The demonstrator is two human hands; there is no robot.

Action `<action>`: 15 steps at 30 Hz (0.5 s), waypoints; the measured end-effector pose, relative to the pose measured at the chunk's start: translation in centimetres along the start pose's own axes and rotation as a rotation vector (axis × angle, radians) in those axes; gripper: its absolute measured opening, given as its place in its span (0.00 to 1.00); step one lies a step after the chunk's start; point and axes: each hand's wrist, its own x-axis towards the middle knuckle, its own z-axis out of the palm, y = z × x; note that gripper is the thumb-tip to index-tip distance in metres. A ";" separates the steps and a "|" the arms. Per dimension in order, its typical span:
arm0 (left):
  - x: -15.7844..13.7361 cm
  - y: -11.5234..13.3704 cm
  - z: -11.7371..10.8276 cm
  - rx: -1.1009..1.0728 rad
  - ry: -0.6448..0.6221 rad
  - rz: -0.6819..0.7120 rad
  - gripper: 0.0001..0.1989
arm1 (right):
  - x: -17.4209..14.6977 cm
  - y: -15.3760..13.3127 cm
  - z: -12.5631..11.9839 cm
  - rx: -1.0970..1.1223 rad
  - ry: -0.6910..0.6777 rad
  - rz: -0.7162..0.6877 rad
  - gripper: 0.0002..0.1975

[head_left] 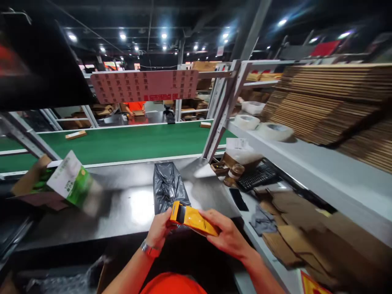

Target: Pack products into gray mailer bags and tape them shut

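Observation:
Both my hands hold a yellow tape dispenser [196,219] above the near edge of the metal table. The fingers of my left hand [159,228], with a watch on its wrist, pinch its left end beside a dark opening. My right hand [228,232] is wrapped round the right end. Just behind and partly under the dispenser lies a parcel in a shiny black plastic bag [168,179], its near end hidden by the dispenser and my left hand.
Beyond the metal table [122,204] runs a green conveyor belt [137,141] with small boxes. An open carton [45,196] stands left. To the right are a keyboard [257,175], a phone [239,199], flattened cardboard [294,241], and a shelf with tape rolls [275,131] and stacked cardboard [330,102].

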 end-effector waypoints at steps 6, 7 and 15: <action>3.2 -0.3 -0.1 0.239 0.279 0.165 0.31 | 4.4 3.9 -0.4 -0.007 -0.156 -0.126 0.40; 3.6 0.0 -0.4 0.346 0.309 0.229 0.30 | 5.1 4.4 -0.7 -0.006 -0.190 -0.139 0.40; 4.2 5.4 -10.6 0.718 0.780 0.372 0.32 | 8.8 12.8 -9.6 -0.142 -0.215 -0.187 0.43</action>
